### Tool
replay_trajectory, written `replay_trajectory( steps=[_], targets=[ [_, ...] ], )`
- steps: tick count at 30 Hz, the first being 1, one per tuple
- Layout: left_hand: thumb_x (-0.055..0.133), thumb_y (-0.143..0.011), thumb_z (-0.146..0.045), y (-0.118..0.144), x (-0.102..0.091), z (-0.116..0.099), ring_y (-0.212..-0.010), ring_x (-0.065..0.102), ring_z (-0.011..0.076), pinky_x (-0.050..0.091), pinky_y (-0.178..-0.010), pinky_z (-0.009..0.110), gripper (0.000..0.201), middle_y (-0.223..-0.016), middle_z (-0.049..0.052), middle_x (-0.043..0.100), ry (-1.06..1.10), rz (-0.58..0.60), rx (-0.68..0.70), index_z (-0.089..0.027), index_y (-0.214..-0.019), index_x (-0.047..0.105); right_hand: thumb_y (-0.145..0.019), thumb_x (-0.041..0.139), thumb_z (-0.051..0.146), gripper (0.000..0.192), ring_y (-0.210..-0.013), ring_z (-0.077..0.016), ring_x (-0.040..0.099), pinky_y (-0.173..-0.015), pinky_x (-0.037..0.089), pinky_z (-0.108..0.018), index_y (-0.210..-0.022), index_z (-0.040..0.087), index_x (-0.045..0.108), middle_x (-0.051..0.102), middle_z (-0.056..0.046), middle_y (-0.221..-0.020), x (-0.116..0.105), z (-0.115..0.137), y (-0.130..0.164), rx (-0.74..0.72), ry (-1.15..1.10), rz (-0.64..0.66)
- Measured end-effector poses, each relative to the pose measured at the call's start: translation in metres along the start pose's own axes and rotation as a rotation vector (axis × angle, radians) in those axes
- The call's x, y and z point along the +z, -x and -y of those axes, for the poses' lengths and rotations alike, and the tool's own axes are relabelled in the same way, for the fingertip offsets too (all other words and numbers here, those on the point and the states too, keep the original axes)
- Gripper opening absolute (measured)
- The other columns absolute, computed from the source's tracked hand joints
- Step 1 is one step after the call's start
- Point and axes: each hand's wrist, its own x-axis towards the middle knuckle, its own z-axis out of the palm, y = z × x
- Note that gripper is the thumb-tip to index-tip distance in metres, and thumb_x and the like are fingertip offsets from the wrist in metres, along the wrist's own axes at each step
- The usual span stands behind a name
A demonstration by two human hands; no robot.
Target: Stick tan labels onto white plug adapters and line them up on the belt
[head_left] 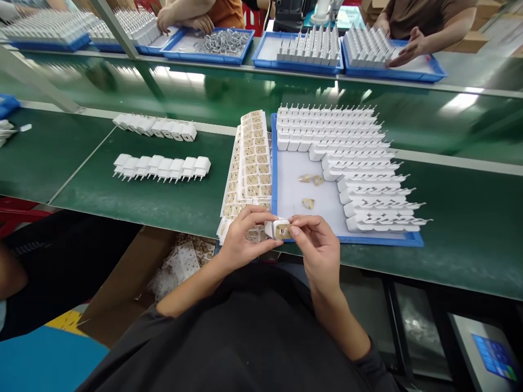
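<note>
- The left hand has its thumb and fingers clamped on a white adapter, held over the near edge of the table, just left of the tray's near side.
- The right hand has thumb and forefinger together at the right edge of the adapter's tan-faced end.
- Label sheets lie between the blue tray and two adapter rows to the left; the left hand covers part of their near end.
- Pronged adapters fill the tray's far and right parts; tan scraps lie left of them.
- Far across, co-workers' hands are at other trays.
</note>
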Motion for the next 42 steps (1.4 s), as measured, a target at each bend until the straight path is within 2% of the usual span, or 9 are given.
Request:
replay_trajectory(
  steps=[10,18,29,33,36,39,42],
  targets=[
    [0.085,-0.079,-0.032,0.0,0.0,-0.001,-0.101,0.065,0.0213,0.057,-0.089,0.037,0.041,-0.106,0.007,0.065,0.0,-0.001,0.003,-0.024,-0.115,0.067,-0.092,0.071,0.023,0.003,-0.094,-0.0167,0.065,-0.087,0.053,-0.03,-0.093,0.025,0.069,0.068,-0.001,-0.093,0.002,0.001,0.0,-0.003,0.011,0.001],
    [0.083,-0.08,-0.033,0.0,0.0,-0.004,-0.099,0.064,0.021,0.057,-0.087,0.035,0.039,-0.104,0.007,0.064,-0.045,-0.014,0.031,-0.024,-0.114,0.067,-0.09,0.072,0.026,0.006,-0.094,-0.0198,0.066,-0.088,0.054,-0.036,-0.092,0.025,0.067,0.068,-0.002,-0.09,0.006,-0.001,0.003,-0.088,0.156,-0.05],
    [0.081,-0.083,-0.035,0.0,0.001,-0.009,-0.095,0.064,0.0203,0.055,-0.084,0.035,0.036,-0.102,0.005,0.063,-0.113,-0.038,0.068,-0.025,-0.114,0.066,-0.088,0.074,0.025,0.008,-0.087,-0.0191,0.066,-0.082,0.054,-0.035,-0.091,0.025,0.066,0.067,-0.001,-0.085,0.011,0.0,0.004,-0.141,0.284,-0.093],
    [0.08,-0.083,-0.033,0.002,0.001,-0.008,-0.095,0.064,0.0198,0.055,-0.085,0.034,0.035,-0.102,0.004,0.063,-0.156,-0.056,0.093,-0.025,-0.114,0.065,-0.089,0.072,0.022,0.008,-0.082,-0.0184,0.064,-0.08,0.053,-0.035,-0.092,0.025,0.065,0.065,0.0,-0.084,0.012,0.004,0.002,-0.216,0.443,-0.082],
    [0.081,-0.082,-0.032,0.002,0.001,-0.007,-0.094,0.064,0.0191,0.055,-0.084,0.034,0.035,-0.101,0.003,0.063,-0.17,-0.09,0.118,-0.024,-0.112,0.064,-0.087,0.074,0.022,0.014,-0.085,-0.0197,0.061,-0.081,0.052,-0.037,-0.097,0.025,0.065,0.064,-0.002,-0.09,0.008,0.006,-0.005,-0.312,0.591,-0.115],
    [0.084,-0.08,-0.034,0.003,0.002,-0.006,-0.092,0.064,0.0191,0.055,-0.082,0.034,0.039,-0.099,0.003,0.063,-0.149,-0.123,0.123,-0.024,-0.11,0.061,-0.092,0.067,0.026,0.008,-0.091,-0.0203,0.06,-0.081,0.053,-0.036,-0.099,0.025,0.065,0.062,-0.004,-0.097,0.004,0.006,-0.01,-0.239,0.463,-0.138],
    [0.083,-0.081,-0.03,0.003,0.005,-0.006,-0.094,0.065,0.0199,0.055,-0.084,0.036,0.038,-0.101,0.004,0.062,-0.146,-0.135,0.139,-0.024,-0.11,0.058,-0.096,0.061,0.029,0.009,-0.103,-0.0207,0.063,-0.088,0.055,-0.035,-0.103,0.026,0.066,0.063,-0.005,-0.104,0.004,0.004,-0.01,-0.058,0.152,0.025]
  ],
)
